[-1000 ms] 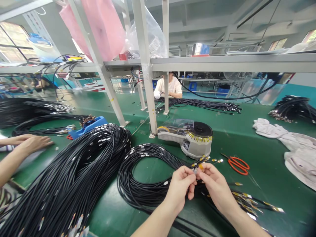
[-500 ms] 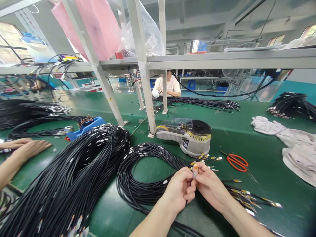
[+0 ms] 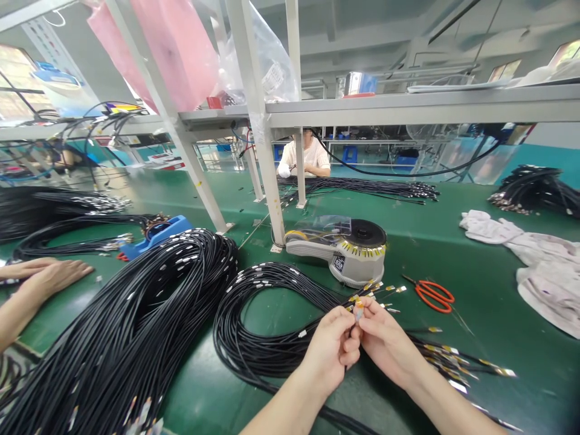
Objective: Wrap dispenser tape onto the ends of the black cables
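Note:
My left hand (image 3: 334, 343) is closed around a black cable just below its end. At that cable's tip, a small connector end (image 3: 359, 309) with amber tape and a silvery part is pinched by my right hand (image 3: 383, 331). Both hands meet over the near edge of a coiled bundle of black cables (image 3: 258, 326) with white tags. More taped cable ends (image 3: 446, 356) lie beneath and beside my right forearm. Just beyond my hands stands a grey round tape dispenser (image 3: 357, 257) with yellow marks along its rim.
Orange-handled scissors (image 3: 432, 296) and white gloves (image 3: 539, 266) lie to the right. A larger cable bundle (image 3: 136, 320) fills the left, near a blue tape holder (image 3: 156, 237). A co-worker's hands (image 3: 49, 281) rest at far left. Shelf posts (image 3: 267, 175) rise behind; another person sits beyond.
My hands hold nearly the same place; the fingers at the cable end have shifted slightly, showing more of the amber-taped tip. The whole view has moved a little.

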### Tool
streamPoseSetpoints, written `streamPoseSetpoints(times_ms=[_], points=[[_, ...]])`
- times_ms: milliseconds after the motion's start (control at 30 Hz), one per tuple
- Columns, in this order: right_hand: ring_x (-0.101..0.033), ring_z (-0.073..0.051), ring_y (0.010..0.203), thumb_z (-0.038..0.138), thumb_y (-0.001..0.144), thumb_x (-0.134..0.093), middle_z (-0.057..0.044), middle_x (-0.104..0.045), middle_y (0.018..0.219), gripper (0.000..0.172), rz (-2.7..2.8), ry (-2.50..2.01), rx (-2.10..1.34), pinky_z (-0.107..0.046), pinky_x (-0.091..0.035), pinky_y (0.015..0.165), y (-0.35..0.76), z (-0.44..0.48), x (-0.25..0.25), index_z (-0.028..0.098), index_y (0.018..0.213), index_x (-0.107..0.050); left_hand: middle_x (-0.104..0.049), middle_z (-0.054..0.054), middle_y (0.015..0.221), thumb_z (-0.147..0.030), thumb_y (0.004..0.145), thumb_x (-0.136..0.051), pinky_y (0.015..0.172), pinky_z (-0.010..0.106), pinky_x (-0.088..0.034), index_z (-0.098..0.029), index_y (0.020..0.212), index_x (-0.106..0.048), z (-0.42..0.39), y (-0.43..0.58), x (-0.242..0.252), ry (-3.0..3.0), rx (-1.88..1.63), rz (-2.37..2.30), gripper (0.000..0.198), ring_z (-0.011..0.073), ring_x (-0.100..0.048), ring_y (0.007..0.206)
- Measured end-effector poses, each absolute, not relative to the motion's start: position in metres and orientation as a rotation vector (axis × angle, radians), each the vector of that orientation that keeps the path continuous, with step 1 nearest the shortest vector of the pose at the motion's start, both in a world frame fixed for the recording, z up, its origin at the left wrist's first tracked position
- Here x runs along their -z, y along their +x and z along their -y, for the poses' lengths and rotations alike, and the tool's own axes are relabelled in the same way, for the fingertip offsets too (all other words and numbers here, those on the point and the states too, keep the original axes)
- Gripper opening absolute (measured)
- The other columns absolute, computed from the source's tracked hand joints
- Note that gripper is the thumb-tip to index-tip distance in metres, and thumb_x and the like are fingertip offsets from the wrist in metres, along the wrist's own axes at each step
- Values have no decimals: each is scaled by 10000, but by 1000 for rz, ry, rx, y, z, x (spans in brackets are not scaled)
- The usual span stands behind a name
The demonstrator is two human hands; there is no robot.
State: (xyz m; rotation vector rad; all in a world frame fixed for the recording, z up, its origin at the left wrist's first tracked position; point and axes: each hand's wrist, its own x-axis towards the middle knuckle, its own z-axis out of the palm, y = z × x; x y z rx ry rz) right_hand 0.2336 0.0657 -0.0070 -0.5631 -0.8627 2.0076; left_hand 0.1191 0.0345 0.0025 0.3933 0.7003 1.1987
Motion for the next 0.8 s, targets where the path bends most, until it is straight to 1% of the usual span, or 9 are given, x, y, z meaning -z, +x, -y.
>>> streamPoseSetpoints(times_ms=[167,367,633,800], points=[[-511,-86,581,127,685,-669,37,-522,758,258,858,-503,-2037,-243,-420,605,234,-64,9,222,888,-540,-456,-51,500,-260,688,-611,327,162,-76,-171,631,-389,-33,120,-1,415,-1201,-705,246,3,-271,343],[-506,-84,598,73,667,-656,43,-497,752,296,849,-471,-2067,-230,-425,591,235,-65,9,230,884,-532,-454,-50,490,-260,694,-620,327,162,-81,-167,635,-402,-33,122,3,437,-1210,-694,244,5,-277,343],[-514,-83,604,101,698,-639,31,-496,780,251,852,-452,-2076,-240,-440,603,238,-67,11,215,895,-534,-470,-38,520,-235,706,-614,325,155,-82,-155,637,-418,-34,118,1,438,-1202,-652,222,1,-281,351],[-524,-82,609,109,699,-651,32,-499,787,255,853,-445,-2076,-240,-447,609,238,-68,10,216,894,-528,-475,-32,525,-222,712,-606,322,152,-86,-152,642,-428,-35,119,3,426,-1196,-619,204,4,-294,355]])
